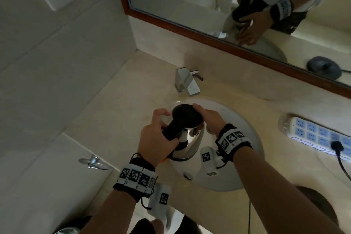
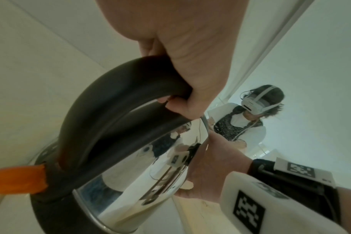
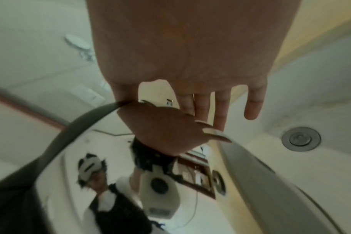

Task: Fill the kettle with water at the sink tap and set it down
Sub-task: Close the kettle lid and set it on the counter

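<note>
While the left hand [image 1: 155, 135] is gripping the kettle [image 1: 185, 142] by its handle over the sink [image 1: 252, 138], w/ right hand [image 1: 209, 118] fingers lying straight at the lid, filling isn't looking started: tap [image 1: 187, 81] dry, set-down pending.

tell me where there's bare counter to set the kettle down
Bare counter lies left of the sink, between tap and wall. Right of the sink is crowded by the power strip and its cord.
</note>
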A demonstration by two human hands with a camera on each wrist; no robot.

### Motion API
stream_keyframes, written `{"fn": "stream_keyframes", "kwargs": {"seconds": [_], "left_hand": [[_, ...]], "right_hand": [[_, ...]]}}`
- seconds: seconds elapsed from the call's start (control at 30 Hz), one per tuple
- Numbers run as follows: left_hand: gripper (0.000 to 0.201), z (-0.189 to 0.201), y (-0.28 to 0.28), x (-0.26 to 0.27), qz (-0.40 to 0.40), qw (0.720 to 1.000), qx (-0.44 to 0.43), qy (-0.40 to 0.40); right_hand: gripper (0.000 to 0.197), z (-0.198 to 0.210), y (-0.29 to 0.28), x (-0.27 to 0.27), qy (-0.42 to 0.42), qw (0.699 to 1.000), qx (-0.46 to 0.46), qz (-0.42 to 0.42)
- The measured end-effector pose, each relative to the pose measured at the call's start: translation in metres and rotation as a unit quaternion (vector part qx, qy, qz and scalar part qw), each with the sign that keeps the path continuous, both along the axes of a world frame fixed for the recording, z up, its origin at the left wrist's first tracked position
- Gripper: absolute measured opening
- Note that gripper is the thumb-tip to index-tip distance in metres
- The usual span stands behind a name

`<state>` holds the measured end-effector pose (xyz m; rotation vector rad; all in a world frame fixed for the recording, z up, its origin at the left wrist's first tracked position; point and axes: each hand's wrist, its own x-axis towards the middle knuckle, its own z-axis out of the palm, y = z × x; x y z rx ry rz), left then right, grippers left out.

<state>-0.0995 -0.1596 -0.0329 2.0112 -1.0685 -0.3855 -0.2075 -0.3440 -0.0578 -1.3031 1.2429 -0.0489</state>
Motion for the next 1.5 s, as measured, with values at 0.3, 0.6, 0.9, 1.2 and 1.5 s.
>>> {"fn": "stream_keyframes", "kwargs": {"seconds": [0.3, 0.6, 0.9, 1.2, 1.5], "left_hand": [[0.051, 0.037, -0.008, -0.02, -0.101, 0.992, -0.061, -0.05], [0.047, 0.057, -0.04, -0.092, -0.228, 0.967, -0.093, -0.062], [0.042, 0.059, -0.082, -0.229, -0.351, 0.933, -0.072, 0.037], [0.054, 0.044, -0.107, -0.349, -0.411, 0.907, -0.074, 0.05], [0.045, 0.019, -0.115, -0.385, -0.408, 0.911, -0.038, 0.04]], "right_hand": [[0.033, 0.032, 0.023, -0.056, -0.097, 0.982, -0.009, -0.162], [0.031, 0.055, 0.035, -0.161, -0.114, 0.945, -0.084, -0.297], [0.03, 0.073, 0.062, -0.305, -0.122, 0.854, -0.161, -0.48], [0.03, 0.035, 0.115, -0.426, -0.094, 0.821, -0.164, -0.539], [0.033, 0.01, 0.109, -0.461, -0.105, 0.82, -0.166, -0.538]]}}
